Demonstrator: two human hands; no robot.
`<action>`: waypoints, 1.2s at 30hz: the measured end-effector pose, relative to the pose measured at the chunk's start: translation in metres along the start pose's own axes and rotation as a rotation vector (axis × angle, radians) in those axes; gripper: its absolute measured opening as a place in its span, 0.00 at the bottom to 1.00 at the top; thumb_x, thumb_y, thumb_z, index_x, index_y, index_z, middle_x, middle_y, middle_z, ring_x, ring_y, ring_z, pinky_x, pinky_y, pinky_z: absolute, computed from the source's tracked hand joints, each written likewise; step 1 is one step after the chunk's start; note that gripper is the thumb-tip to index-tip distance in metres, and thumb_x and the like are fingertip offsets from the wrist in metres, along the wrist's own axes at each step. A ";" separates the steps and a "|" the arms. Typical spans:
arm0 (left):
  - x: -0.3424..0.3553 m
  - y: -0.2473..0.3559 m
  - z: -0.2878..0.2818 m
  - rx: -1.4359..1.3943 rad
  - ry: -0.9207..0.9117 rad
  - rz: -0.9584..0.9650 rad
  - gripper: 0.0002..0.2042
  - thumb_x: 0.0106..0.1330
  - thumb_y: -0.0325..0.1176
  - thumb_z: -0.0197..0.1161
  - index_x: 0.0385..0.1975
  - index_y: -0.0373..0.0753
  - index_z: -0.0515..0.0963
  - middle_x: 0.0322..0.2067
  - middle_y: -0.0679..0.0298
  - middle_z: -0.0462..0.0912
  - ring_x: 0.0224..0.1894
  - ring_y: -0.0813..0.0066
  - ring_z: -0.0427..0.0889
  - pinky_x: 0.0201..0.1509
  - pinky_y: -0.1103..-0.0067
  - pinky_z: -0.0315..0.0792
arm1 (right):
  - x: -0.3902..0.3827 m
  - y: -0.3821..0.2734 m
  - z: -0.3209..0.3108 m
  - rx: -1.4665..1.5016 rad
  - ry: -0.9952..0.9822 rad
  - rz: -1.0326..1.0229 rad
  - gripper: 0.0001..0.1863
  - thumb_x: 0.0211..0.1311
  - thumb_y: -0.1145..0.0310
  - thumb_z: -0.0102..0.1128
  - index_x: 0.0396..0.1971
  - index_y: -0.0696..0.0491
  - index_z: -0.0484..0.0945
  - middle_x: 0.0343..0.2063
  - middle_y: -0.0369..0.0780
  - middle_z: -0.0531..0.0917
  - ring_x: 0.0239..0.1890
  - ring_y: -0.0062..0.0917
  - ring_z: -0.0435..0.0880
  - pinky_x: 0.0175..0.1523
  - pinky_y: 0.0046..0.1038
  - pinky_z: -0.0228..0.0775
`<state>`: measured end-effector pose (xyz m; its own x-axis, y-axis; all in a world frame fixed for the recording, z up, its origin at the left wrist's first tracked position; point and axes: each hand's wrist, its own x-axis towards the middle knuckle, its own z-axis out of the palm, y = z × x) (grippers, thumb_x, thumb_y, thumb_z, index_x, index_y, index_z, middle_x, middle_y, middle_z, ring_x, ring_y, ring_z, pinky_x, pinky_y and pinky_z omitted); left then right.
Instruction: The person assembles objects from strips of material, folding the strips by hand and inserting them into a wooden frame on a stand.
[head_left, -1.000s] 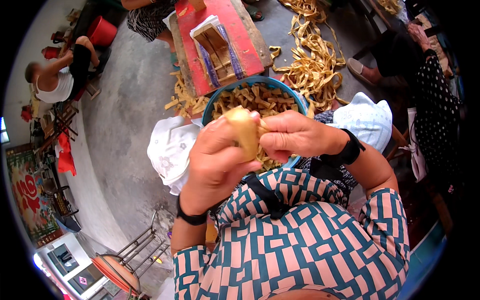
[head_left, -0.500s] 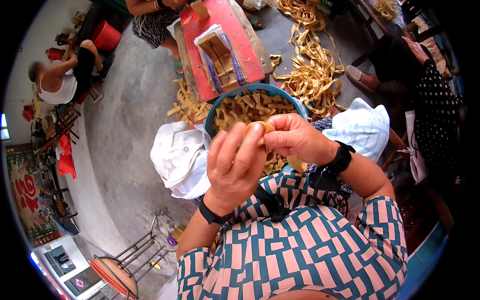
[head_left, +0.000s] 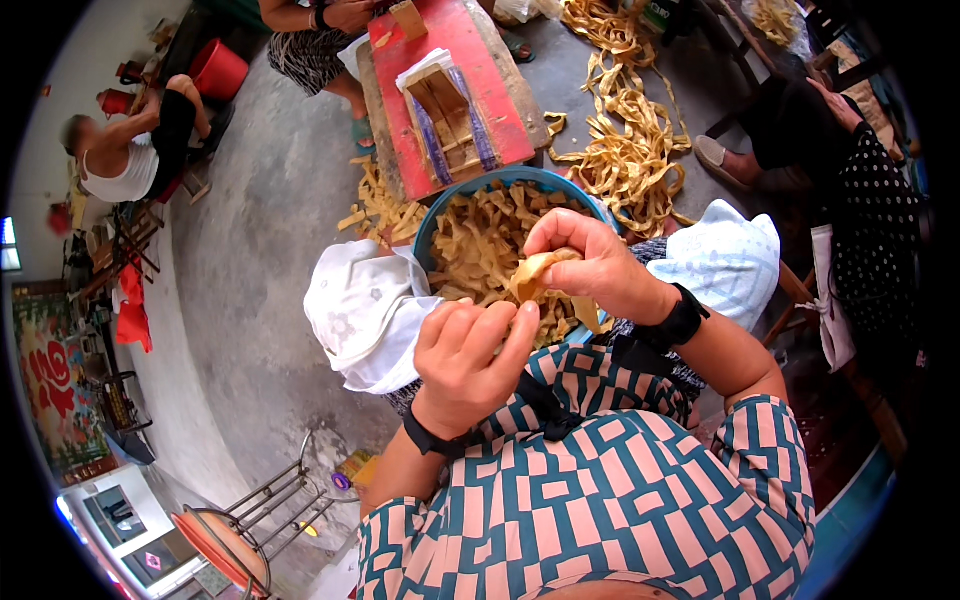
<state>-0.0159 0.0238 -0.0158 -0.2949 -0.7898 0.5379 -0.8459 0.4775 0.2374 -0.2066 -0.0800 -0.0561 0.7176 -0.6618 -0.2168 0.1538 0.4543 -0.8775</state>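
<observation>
My right hand (head_left: 600,270) pinches a folded golden-tan strip (head_left: 532,273), flat and flexible, above a blue tub. Curled and closed, my left hand (head_left: 468,355) sits just below and left of it, one fingertip close to the strip's lower end. Whether its fingers grip the strip or another piece is hidden. Under both hands, the blue tub (head_left: 428,228) is filled with many short, knotted tan pieces (head_left: 478,235). Another flat tan piece (head_left: 586,314) shows below my right hand.
A red-topped bench (head_left: 395,120) bears a wooden block holder (head_left: 440,105). Long strips (head_left: 630,140) heap on the floor, with loose pieces (head_left: 385,205) left of the tub. White cloth (head_left: 355,305) and pale-blue cloth (head_left: 725,255) flank it. Other people sit nearby. A metal-framed stool (head_left: 225,550) stands lower left.
My left hand has drawn down and away from my right, its fingers curling more. My right hand has tilted up with the strip, which now shows more fully.
</observation>
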 end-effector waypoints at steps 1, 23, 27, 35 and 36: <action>0.002 0.003 0.003 0.036 -0.031 -0.033 0.08 0.58 0.27 0.72 0.37 0.39 0.84 0.36 0.62 0.85 0.32 0.64 0.82 0.41 0.69 0.74 | 0.000 0.001 0.004 -0.008 0.009 -0.063 0.13 0.65 0.76 0.63 0.48 0.56 0.75 0.39 0.32 0.81 0.42 0.12 0.79 0.47 0.18 0.74; -0.020 -0.031 -0.001 -1.388 -0.075 -1.084 0.08 0.74 0.30 0.61 0.32 0.35 0.77 0.25 0.64 0.82 0.21 0.82 0.75 0.32 0.85 0.73 | -0.016 -0.013 -0.021 -0.778 -0.128 -0.335 0.13 0.66 0.68 0.68 0.45 0.57 0.81 0.26 0.43 0.85 0.28 0.29 0.86 0.34 0.29 0.75; -0.024 -0.041 0.006 -1.341 -0.142 -1.037 0.09 0.75 0.33 0.60 0.37 0.33 0.79 0.31 0.59 0.84 0.31 0.76 0.81 0.40 0.82 0.75 | -0.010 -0.001 -0.021 -1.070 -0.046 -0.609 0.08 0.58 0.68 0.71 0.33 0.54 0.81 0.23 0.42 0.83 0.26 0.36 0.85 0.29 0.34 0.75; 0.019 -0.034 0.005 -0.287 -0.314 -0.074 0.19 0.61 0.33 0.70 0.51 0.37 0.79 0.39 0.57 0.83 0.42 0.59 0.83 0.57 0.66 0.75 | -0.006 -0.008 -0.009 -1.489 -0.078 -0.921 0.09 0.52 0.69 0.63 0.33 0.54 0.79 0.17 0.33 0.74 0.22 0.24 0.81 0.24 0.27 0.73; 0.012 -0.030 0.012 -0.264 -0.406 -0.089 0.18 0.57 0.28 0.72 0.48 0.35 0.80 0.40 0.57 0.83 0.45 0.56 0.82 0.61 0.63 0.74 | -0.005 -0.007 -0.006 -1.462 -0.091 -0.951 0.06 0.53 0.69 0.62 0.29 0.53 0.76 0.17 0.33 0.75 0.21 0.24 0.81 0.24 0.28 0.73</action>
<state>0.0003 -0.0045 -0.0257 -0.4207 -0.8930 0.1598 -0.7496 0.4414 0.4933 -0.2150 -0.0831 -0.0515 0.7893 -0.2992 0.5362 -0.1415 -0.9384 -0.3152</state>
